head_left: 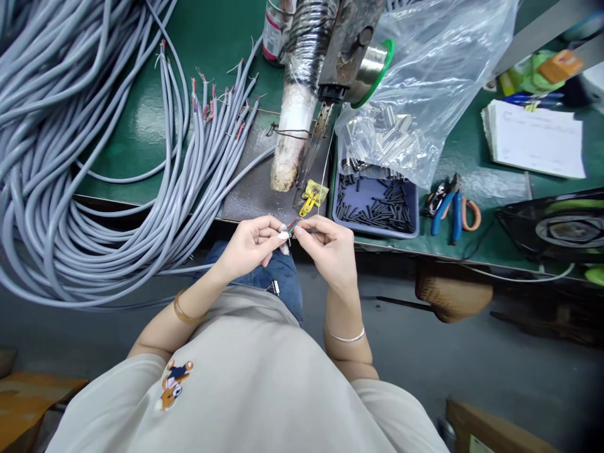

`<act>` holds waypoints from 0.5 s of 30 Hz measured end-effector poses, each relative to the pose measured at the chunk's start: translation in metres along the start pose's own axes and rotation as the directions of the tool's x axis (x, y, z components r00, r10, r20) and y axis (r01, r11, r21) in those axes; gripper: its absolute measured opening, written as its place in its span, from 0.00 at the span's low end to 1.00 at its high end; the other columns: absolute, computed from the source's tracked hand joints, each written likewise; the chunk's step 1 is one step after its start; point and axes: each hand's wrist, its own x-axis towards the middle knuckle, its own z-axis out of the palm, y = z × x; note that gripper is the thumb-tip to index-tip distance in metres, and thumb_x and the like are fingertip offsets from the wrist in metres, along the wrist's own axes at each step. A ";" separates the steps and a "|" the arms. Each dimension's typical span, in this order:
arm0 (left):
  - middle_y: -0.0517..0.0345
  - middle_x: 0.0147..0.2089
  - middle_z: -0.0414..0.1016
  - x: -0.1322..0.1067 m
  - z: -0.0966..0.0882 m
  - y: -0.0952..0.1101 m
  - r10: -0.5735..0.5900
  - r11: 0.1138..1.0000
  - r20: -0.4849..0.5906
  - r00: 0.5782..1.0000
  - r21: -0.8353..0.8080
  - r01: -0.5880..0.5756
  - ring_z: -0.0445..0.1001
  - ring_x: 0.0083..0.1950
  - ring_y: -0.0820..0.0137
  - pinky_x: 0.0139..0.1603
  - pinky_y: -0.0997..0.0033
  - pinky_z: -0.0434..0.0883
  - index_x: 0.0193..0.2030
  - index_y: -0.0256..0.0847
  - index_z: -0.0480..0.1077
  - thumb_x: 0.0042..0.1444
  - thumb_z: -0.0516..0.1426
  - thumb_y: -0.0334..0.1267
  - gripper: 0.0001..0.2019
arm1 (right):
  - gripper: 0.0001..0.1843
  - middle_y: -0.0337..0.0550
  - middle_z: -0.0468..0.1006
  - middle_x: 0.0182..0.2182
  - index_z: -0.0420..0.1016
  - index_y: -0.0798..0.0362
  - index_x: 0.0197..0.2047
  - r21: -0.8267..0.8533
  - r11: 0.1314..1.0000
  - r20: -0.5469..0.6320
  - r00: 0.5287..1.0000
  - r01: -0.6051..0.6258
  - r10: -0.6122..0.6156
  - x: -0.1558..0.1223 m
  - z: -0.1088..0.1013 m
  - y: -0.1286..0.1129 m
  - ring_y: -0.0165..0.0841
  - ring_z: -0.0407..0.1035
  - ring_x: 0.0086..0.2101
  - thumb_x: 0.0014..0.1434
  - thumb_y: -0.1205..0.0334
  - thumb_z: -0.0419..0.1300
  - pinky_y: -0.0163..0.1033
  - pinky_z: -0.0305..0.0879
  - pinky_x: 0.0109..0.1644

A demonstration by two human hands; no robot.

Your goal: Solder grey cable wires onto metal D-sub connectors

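My left hand [255, 246] is closed at the table's front edge, its thumb and fingers pinching the end of thin coloured wires [293, 224]. White covers show on some of its fingertips. Opposite it, my right hand [330, 246] pinches the same red, green and dark wires from the other side. The fingers hide most of what they hold. Just beyond the hands, a yellow clip-like piece [309, 202] lies beneath the soldering iron [317, 135], whose tip points down toward me. Solder wire [326, 170] runs down from a spool [370, 72] with a green rim.
Grey cables [117, 157] with stripped ends heap over the left side. A blue tray [377, 229] of small black tubes stands right of the iron, under a clear bag [425, 69] of metal parts. Pliers [450, 211], paper slips [535, 138] and a black fan-like device [557, 226] lie farther right.
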 end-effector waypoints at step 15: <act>0.62 0.24 0.77 -0.002 -0.003 -0.017 0.030 0.998 -0.056 0.998 -0.048 -0.032 0.64 0.13 0.81 0.12 0.82 0.60 0.37 0.36 0.69 0.51 0.69 0.53 0.23 | 0.05 0.37 0.74 0.27 0.76 0.54 0.29 -0.012 1.000 -0.013 1.000 -0.021 0.021 -0.001 0.006 -0.001 0.23 0.60 0.25 0.56 0.64 0.62 0.32 0.52 0.26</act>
